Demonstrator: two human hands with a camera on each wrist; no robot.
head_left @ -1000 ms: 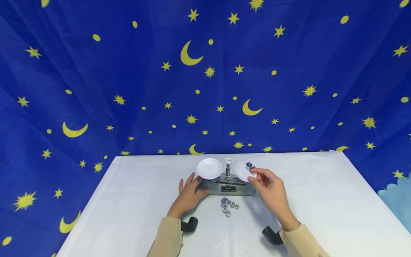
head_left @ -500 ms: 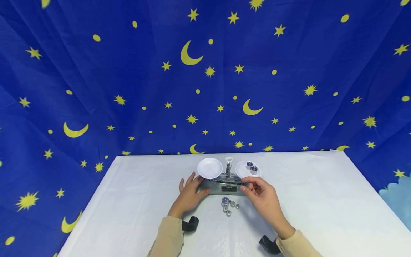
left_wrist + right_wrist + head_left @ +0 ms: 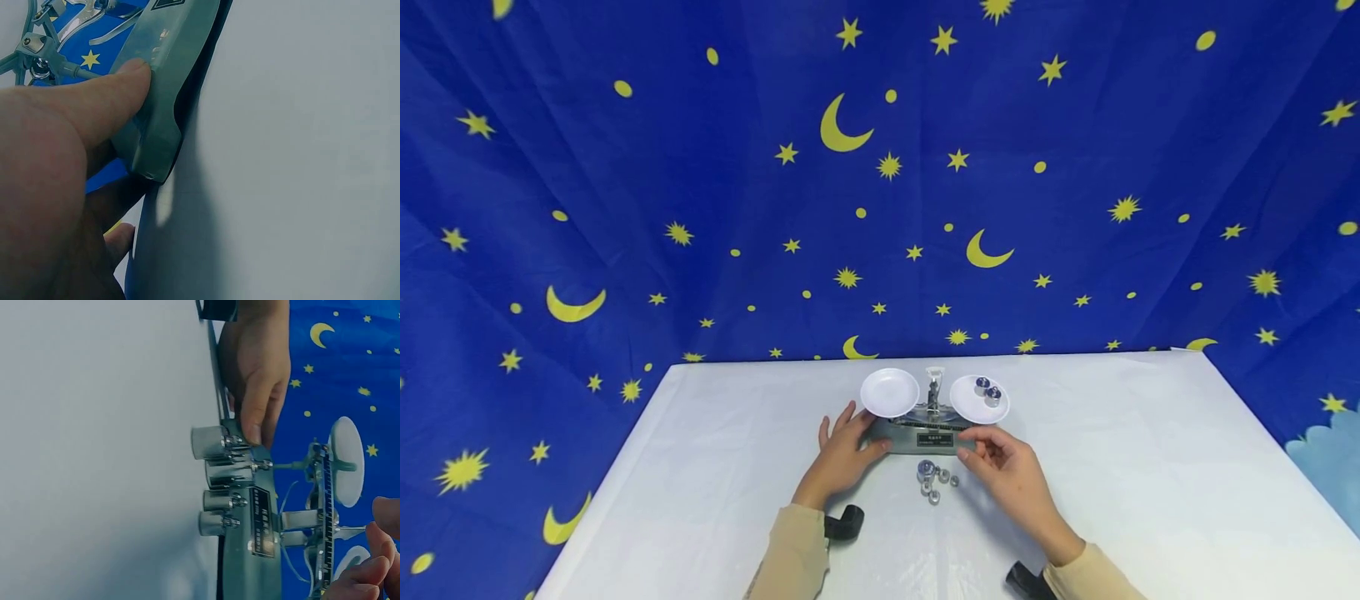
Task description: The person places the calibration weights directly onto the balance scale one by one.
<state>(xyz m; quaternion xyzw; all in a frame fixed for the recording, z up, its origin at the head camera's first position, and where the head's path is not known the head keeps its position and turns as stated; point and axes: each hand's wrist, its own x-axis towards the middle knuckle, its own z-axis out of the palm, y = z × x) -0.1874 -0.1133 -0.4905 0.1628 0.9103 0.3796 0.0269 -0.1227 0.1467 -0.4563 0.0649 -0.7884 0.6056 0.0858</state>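
A balance scale (image 3: 936,440) with a grey-green base and two white pans stands on the table. My left hand (image 3: 842,457) grips the base's left end, its thumb (image 3: 128,84) on the front face and other fingers partly hidden behind. The left pan (image 3: 890,393) bears nothing; two metal weights (image 3: 993,397) sit on the right pan (image 3: 967,408). My right hand (image 3: 1011,475) is at the base's right front, fingers loosely bent, thumb and index tip apart, nothing seen between them. In the right wrist view its fingers (image 3: 369,572) appear near the scale's beam (image 3: 327,512).
Several metal weights (image 3: 927,472) of different sizes stand on the white table (image 3: 1150,475), just in front of the scale. A blue curtain (image 3: 737,183) with yellow stars and moons hangs behind. Black wrist mounts (image 3: 844,523) stick out by both sleeves.
My right hand has let go of the weight on the right pan and drawn back, down and left to the front of the base. The left hand stays on the scale.
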